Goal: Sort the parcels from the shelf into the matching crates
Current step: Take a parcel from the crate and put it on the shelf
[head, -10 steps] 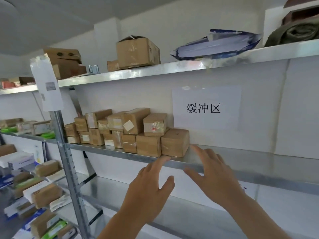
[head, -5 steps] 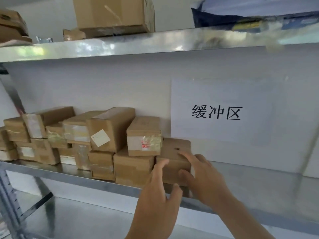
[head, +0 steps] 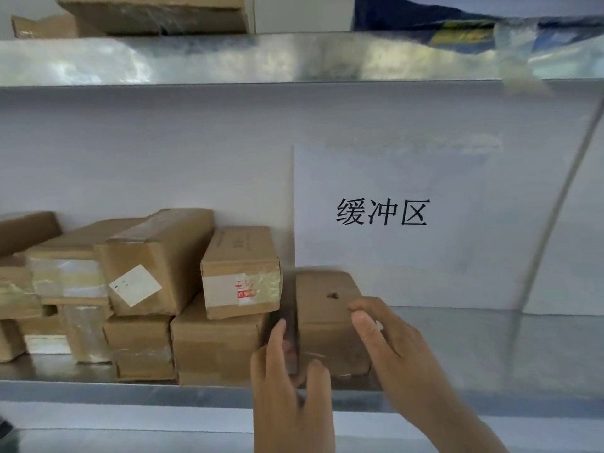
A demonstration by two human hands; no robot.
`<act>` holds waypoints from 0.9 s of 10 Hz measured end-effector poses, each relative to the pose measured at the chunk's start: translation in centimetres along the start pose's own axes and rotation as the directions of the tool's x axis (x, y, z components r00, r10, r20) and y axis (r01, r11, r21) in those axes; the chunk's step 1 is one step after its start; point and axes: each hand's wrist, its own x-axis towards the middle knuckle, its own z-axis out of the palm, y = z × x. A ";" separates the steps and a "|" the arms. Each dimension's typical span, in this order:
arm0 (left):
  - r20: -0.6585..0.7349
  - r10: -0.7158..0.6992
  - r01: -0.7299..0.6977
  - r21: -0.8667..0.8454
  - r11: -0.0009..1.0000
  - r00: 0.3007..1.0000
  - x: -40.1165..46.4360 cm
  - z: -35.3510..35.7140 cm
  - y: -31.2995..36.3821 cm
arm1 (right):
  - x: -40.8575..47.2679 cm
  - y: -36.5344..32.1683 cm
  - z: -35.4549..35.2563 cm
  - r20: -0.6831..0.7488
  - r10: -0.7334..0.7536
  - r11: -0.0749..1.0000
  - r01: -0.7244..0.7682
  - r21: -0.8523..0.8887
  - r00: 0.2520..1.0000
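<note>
A stack of brown cardboard parcels (head: 150, 289) fills the left half of a metal shelf (head: 490, 348). The rightmost parcel (head: 327, 308), plain brown with a small dark mark on top, stands at the end of the bottom row. My left hand (head: 291, 397) has its fingers in the gap on that parcel's left side, thumb at its front. My right hand (head: 392, 348) presses the parcel's right side, fingers over the top edge. Both hands clasp it. A parcel with red-printed tape (head: 242, 273) lies on the neighbouring box, just left.
A white paper sign (head: 382, 214) with black characters hangs on the wall behind the shelf. The upper metal shelf (head: 228, 60) carries a large cardboard box (head: 157, 11) and a blue bag (head: 457, 14). Bare shelf surface extends to the right of my hands.
The view has closed in on the shelf. My hands went from hovering in front of the shelf edge to clasping the rightmost parcel, which now stands slightly apart from its neighbour.
</note>
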 end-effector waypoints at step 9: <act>0.732 0.068 0.390 -0.436 0.811 0.678 -25.1 -6.0 19.3 | -25.5 3.9 -23.1 -0.415 0.202 0.909 -0.012 0.417 0.887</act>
